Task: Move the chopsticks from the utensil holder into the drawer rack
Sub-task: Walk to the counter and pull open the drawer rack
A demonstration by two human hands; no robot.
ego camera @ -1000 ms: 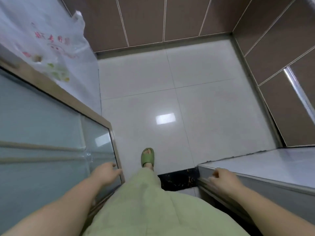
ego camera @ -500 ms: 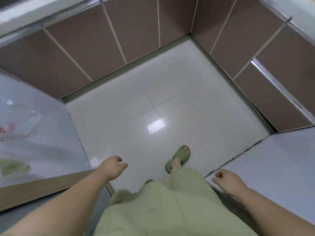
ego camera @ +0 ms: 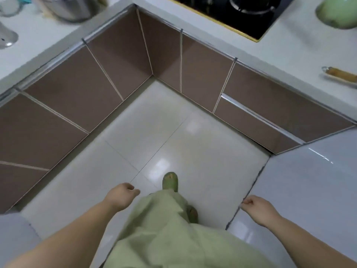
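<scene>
No chopsticks, utensil holder or drawer rack can be made out with certainty. A closed brown drawer front [ego camera: 257,130] with a metal strip handle sits in the right run of cabinets. My left hand [ego camera: 120,196] hangs low over the floor, fingers loosely curled, holding nothing. My right hand [ego camera: 257,208] is also curled and empty, beside the edge of a glossy white surface [ego camera: 309,190]. A blurred wooden-handled item [ego camera: 340,74] lies on the right counter.
Brown cabinets form an L-shaped corner under a pale counter [ego camera: 286,47]. A black hob [ego camera: 222,14] is at the top, a steel pot [ego camera: 67,6] at top left and a green vessel [ego camera: 338,12] at top right. My foot in a green slipper [ego camera: 170,181] stands on the pale tiled floor.
The view has swung up and round from the floor and a glass door to the cabinet corner and counter. Both hands have left the door and the ledge and stay empty.
</scene>
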